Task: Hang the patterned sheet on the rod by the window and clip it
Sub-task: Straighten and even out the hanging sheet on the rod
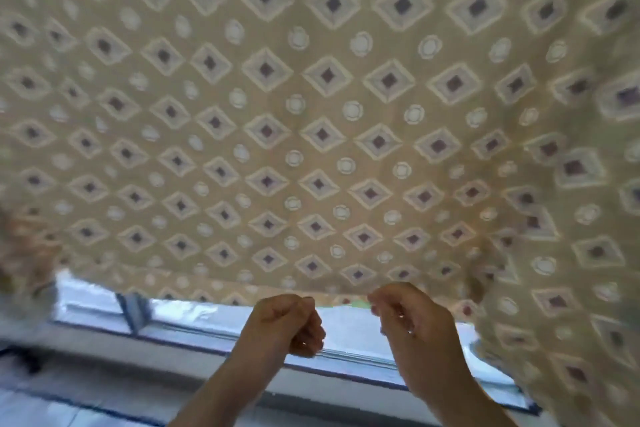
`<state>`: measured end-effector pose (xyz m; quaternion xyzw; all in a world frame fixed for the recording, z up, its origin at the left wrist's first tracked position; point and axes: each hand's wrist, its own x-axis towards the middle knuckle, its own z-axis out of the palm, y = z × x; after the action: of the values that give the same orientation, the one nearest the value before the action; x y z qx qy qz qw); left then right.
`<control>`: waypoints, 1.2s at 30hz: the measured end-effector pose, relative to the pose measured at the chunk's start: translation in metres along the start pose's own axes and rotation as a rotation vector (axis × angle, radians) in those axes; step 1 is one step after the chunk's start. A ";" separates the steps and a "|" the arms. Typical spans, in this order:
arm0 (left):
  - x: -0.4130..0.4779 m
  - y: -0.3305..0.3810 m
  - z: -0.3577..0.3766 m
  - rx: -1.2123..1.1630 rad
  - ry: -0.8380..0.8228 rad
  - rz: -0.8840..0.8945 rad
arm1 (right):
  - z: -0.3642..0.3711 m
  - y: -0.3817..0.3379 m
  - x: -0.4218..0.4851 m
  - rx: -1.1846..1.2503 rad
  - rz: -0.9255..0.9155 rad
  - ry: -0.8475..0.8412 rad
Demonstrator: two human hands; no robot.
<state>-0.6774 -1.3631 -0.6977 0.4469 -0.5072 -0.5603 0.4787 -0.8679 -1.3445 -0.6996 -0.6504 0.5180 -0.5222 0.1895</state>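
Hanging step, I judge. Left hand (284,322) and right hand (408,317) both curled, pinching patterned sheet (322,107) hem; cloth spreads above fingers. No rod visible; next, I'd drape, then clip.

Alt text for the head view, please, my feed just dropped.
Left hand and right hand, side by side, each grip the lower edge of the patterned sheet, tan with diamonds and circles, which fills most of the view. Below it shows a window frame.
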 end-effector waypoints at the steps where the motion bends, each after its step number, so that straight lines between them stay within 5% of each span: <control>1: -0.003 0.014 -0.030 -0.004 0.063 -0.031 | 0.016 -0.018 0.010 0.007 0.034 -0.044; 6: -0.021 0.079 -0.158 -0.034 0.248 -0.190 | 0.089 -0.110 0.052 0.162 0.319 -0.227; 11: -0.025 0.106 -0.245 -0.096 0.294 -0.341 | 0.162 -0.157 0.067 0.382 0.732 -0.218; 22: 0.082 0.032 -0.325 -0.201 0.431 -0.543 | 0.302 -0.098 0.088 0.741 1.257 -0.068; 27: 0.129 -0.014 -0.370 -0.386 0.405 -0.453 | 0.369 -0.059 0.102 1.193 1.224 0.099; 31: 0.162 -0.045 -0.420 -0.934 0.007 -0.322 | 0.411 -0.040 0.102 1.278 0.990 0.136; 36: 0.183 -0.035 -0.441 -0.910 -0.164 0.097 | 0.442 -0.036 0.117 1.413 0.622 0.095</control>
<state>-0.2709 -1.6052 -0.7729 0.1212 -0.2661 -0.7363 0.6102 -0.4732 -1.5626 -0.7838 -0.1766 0.2284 -0.6788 0.6752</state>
